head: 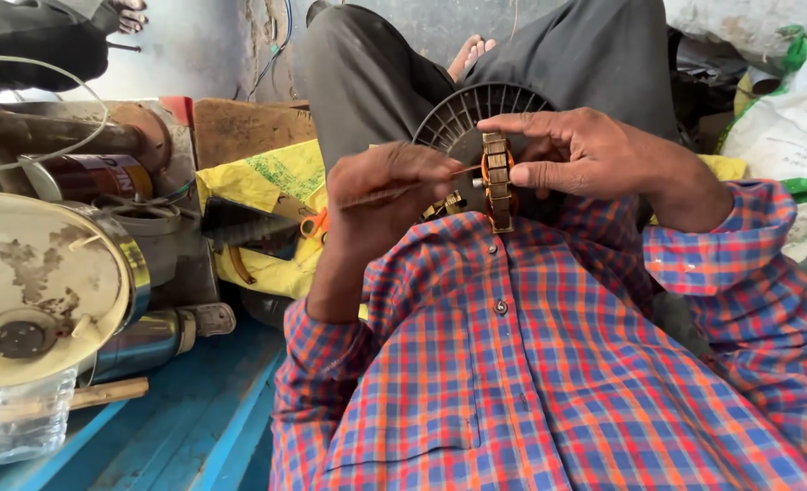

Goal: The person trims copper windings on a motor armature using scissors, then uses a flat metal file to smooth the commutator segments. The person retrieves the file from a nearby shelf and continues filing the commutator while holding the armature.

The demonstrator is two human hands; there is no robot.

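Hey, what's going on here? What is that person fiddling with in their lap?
A person in a checked shirt sits with a small motor part held up over the lap. The right hand grips a ring-shaped core wound with copper wire, which sits against a dark finned fan disc. The left hand pinches a thin stick and points its tip at the windings. To the side stand a worn cream machine casing and an empty plastic bottle.
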